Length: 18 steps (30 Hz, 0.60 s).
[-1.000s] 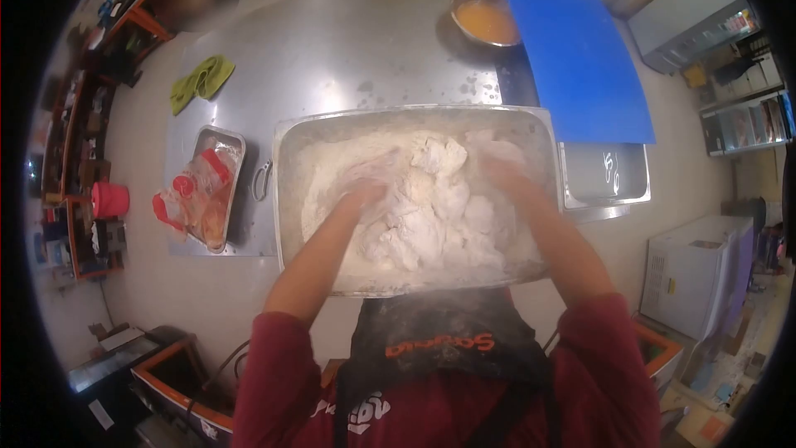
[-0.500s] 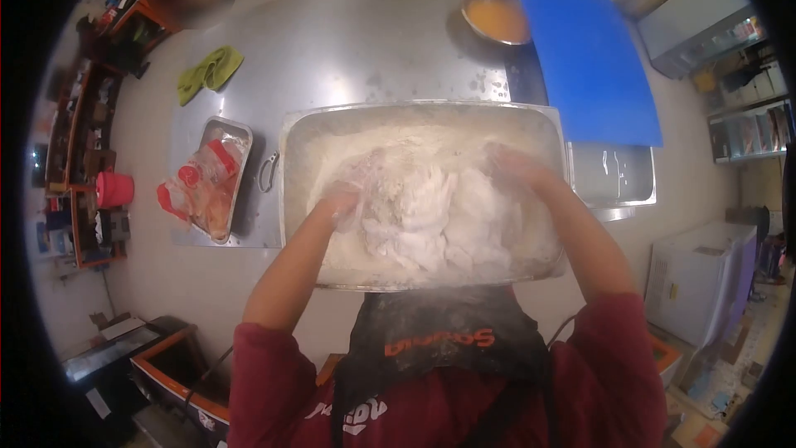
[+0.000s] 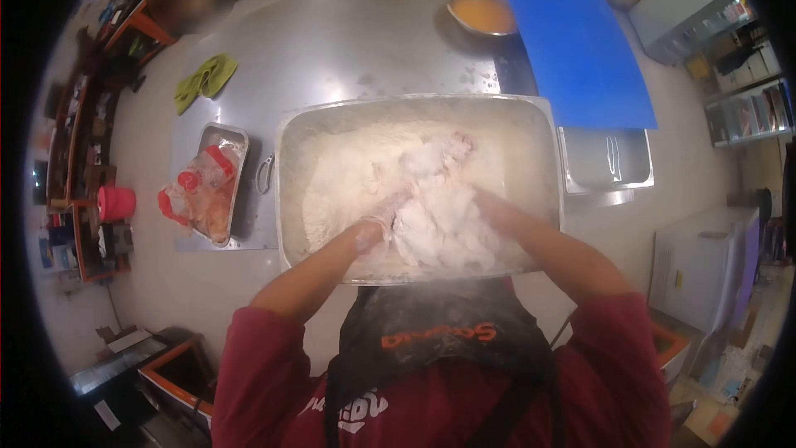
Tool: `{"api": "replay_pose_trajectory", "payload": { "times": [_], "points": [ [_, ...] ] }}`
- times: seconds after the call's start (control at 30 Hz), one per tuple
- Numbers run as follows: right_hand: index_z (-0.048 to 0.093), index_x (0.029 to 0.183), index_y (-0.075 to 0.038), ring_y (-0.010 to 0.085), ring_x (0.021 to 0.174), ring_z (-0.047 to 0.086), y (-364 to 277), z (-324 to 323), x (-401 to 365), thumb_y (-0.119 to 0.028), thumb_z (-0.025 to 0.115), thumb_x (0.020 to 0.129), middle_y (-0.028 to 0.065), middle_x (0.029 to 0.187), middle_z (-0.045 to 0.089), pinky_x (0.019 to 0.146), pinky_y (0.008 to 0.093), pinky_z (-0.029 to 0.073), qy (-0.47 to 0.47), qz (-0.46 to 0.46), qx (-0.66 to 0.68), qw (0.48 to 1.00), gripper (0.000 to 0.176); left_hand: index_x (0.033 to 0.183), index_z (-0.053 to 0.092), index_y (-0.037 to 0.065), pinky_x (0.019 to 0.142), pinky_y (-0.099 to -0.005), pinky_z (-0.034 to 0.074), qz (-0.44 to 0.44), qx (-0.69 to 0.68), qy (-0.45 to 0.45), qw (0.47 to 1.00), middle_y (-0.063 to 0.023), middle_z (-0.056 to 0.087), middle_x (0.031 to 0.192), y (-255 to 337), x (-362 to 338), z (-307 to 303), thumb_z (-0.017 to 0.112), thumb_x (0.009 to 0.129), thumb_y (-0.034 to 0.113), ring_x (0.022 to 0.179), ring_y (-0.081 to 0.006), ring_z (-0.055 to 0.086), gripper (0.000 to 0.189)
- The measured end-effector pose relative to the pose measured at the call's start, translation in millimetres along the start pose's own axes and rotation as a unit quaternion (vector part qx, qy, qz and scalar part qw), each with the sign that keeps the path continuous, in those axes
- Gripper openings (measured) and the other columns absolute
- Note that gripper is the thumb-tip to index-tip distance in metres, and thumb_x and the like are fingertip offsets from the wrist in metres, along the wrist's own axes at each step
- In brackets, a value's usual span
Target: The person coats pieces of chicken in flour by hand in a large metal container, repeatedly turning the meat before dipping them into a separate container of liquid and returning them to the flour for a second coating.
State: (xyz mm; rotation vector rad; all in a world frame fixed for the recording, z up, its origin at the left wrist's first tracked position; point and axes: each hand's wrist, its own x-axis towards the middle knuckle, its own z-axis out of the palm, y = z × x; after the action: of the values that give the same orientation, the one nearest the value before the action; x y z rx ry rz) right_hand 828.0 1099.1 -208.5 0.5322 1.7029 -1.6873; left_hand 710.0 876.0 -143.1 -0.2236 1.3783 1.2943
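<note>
A deep metal tray (image 3: 288, 191) in front of me holds pale flour (image 3: 332, 158). Heaped in its middle are flour-coated chicken pieces (image 3: 444, 220), with a pinkish end poking out at the top. My left hand (image 3: 388, 214), dusted white, is closed against the left side of the heap. On the opposite side my right hand (image 3: 491, 209) presses in from the right; its fingers are blurred and partly buried, so their grip cannot be made out. White dust hazes the near side of the tray.
Left of the tray, a small metal pan (image 3: 240, 145) carries a red-marked plastic bag (image 3: 199, 182). A green cloth (image 3: 206, 81) lies behind it. At the back right are a bowl of orange liquid (image 3: 482, 12), a blue board (image 3: 580, 50) and another metal pan (image 3: 609, 162).
Both hands have come closer together and nearer to me, drawing the floured pieces inward. Bare flour now shows on the left, and a pinkish piece end is exposed at the top.
</note>
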Motion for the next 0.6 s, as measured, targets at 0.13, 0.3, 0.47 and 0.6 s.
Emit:
{"api": "replay_pose_trajectory", "payload": {
  "times": [0.13,0.3,0.47,0.6],
  "points": [
    [0.042,0.158,-0.025,0.0328,0.151,0.035,-16.2,-1.8,5.8,-0.045,0.038,0.107,0.0154,0.165,0.036,0.125,0.0414,0.023,0.022,-0.031,-0.001,0.999,0.055,0.142,0.057,0.009,0.107,-0.0437,0.050,-0.064,-0.115,-0.055,0.990,-0.0117,0.068,0.130,16.2,20.7,2.9,0.045,0.108,0.046,0.118,-0.0297,0.066,0.052],
    [0.044,0.157,-0.025,0.0330,0.150,0.036,-38.3,-44.1,-63.0,-0.046,0.038,0.107,0.0153,0.164,0.037,0.125,0.0416,0.024,0.113,-0.045,-0.141,0.982,0.055,0.143,0.057,0.010,0.112,-0.0420,0.045,0.175,0.258,-0.046,0.949,-0.0129,0.064,0.138,-16.0,37.8,-68.7,0.040,0.108,0.051,0.127,-0.0291,0.060,0.057],
    [0.045,0.157,-0.024,0.0332,0.150,0.037,-22.6,-87.7,-1.2,-0.047,0.037,0.107,0.0153,0.164,0.039,0.124,0.0418,0.025,0.235,0.012,-0.262,0.936,0.055,0.150,0.052,0.010,0.118,-0.0374,0.037,0.068,0.636,0.182,0.747,-0.0138,0.054,0.152,17.6,34.9,-81.0,0.037,0.109,0.049,0.141,-0.0271,0.049,0.058],
    [0.047,0.155,-0.022,0.0334,0.148,0.039,-59.0,-75.0,82.4,-0.051,0.035,0.107,0.0154,0.161,0.043,0.123,0.0429,0.028,0.131,0.006,-0.418,0.899,0.057,0.152,0.048,0.010,0.118,-0.0353,0.036,0.143,0.542,0.266,0.784,-0.0120,0.050,0.155,18.3,81.8,-50.1,0.039,0.110,0.043,0.142,-0.0237,0.047,0.055]
  ]
}}
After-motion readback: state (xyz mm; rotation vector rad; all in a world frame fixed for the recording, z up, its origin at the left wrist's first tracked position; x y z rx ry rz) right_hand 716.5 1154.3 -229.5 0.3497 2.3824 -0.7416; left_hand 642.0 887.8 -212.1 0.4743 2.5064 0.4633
